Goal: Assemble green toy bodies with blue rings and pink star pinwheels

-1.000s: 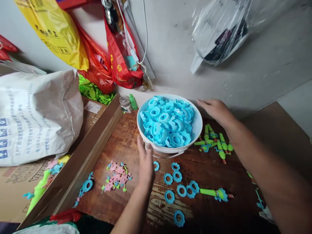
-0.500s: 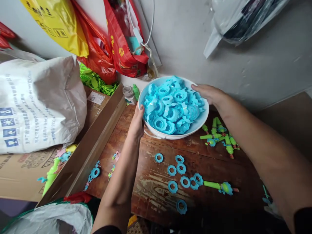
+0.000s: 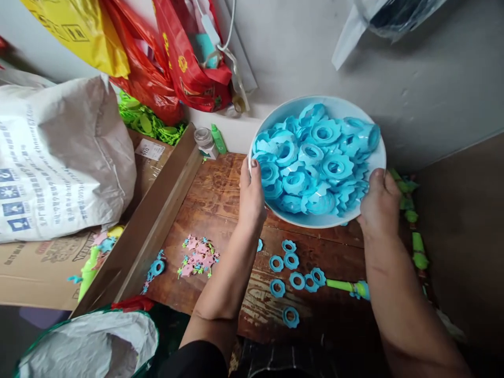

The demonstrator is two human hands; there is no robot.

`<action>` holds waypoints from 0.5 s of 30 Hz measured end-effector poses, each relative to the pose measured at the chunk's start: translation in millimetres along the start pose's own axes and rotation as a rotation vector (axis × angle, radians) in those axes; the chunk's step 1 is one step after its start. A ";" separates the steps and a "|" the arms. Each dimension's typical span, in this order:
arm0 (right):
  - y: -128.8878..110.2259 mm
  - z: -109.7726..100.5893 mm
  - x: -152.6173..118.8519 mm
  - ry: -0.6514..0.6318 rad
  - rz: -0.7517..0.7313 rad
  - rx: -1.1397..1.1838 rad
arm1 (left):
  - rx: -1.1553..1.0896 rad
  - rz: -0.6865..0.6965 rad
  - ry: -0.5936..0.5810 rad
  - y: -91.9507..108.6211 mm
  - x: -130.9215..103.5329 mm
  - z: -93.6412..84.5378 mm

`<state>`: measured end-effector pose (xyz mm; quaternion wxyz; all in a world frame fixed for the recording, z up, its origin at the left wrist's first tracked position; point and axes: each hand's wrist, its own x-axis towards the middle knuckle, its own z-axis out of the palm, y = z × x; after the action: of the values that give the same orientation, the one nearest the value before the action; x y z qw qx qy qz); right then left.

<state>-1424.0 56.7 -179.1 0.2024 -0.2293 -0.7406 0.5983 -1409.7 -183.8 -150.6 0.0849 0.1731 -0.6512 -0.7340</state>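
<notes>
Both my hands hold a white bowl (image 3: 372, 165) by its rim, tilted toward me above the wooden table. It is heaped with blue scalloped plastic rings (image 3: 325, 132). My left hand (image 3: 252, 197) grips the left side, thumb over the rim and the other fingers mostly hidden beneath. On the right side my right hand (image 3: 380, 202) is closed round the edge, its thumb near the rings. Below the bowl several loose blue rings (image 3: 277, 287) lie on the table, one cluster touching a green plastic piece (image 3: 340, 285) with a blue end, partly hidden by my right forearm.
Small pink, green and blue pieces (image 3: 199, 257) lie left of my forearm. A wooden ledge (image 3: 157, 210) borders the table, with a cardboard box and white sack (image 3: 79, 157) beyond. A jar (image 3: 205, 142) and green bottle (image 3: 219, 138) stand near the wall. Green toy parts (image 3: 419, 251) lie at right.
The bowl has moved right and closer, tilting toward me. My right hand has shifted from its far rim to the near right side. The pink pieces have come into fuller view.
</notes>
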 end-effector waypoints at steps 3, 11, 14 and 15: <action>8.7 0.9 -16.9 0.023 -0.085 0.044 | 0.031 0.095 0.047 0.4 8.2 7.8; 37.1 21.5 -42.9 0.179 -0.064 0.029 | 0.118 0.336 0.069 -27.9 24.3 -5.6; 41.1 20.0 -54.7 0.189 -0.062 0.004 | 0.167 0.330 0.129 -39.5 15.5 -15.8; 42.6 19.7 -58.2 0.192 -0.068 -0.004 | 0.171 0.321 0.140 -43.6 13.5 -19.1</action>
<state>-1383.8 14.8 -226.2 0.2922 -0.2605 -0.7264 0.5649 -1410.8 -200.2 -197.2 0.2310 0.1241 -0.7229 -0.6393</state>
